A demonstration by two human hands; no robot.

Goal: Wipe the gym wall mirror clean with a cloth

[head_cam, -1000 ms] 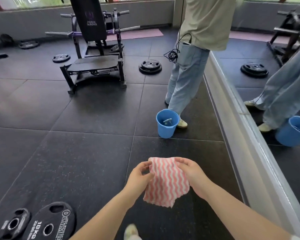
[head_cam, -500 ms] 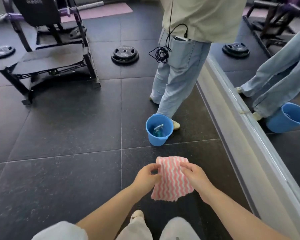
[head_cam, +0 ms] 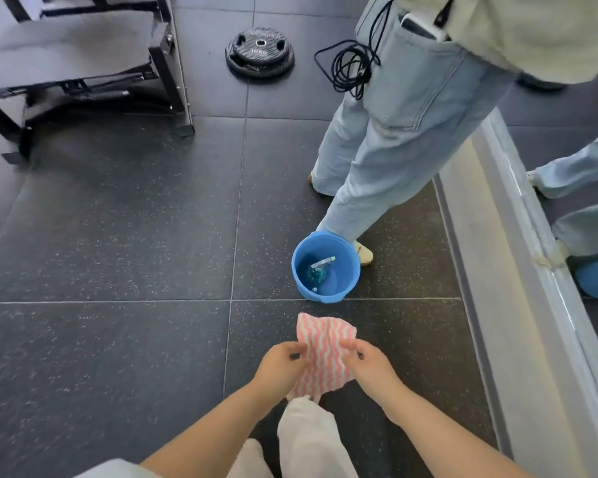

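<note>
Pink-and-white striped cloth (head_cam: 325, 353) is held spread above the dark rubber floor (head_cam: 118, 236), pinched at its left edge by the left hand (head_cam: 279, 369) and at its right edge by the right hand (head_cam: 369, 365). Blue bucket (head_cam: 326, 267) stands just ahead; wall mirror (head_cam: 587, 167) at right.

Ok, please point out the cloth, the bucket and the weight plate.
cloth (head_cam: 325, 343), head view, striped middle.
bucket (head_cam: 299, 282), head view, left outer wall.
weight plate (head_cam: 259, 51), head view, top face.
</note>
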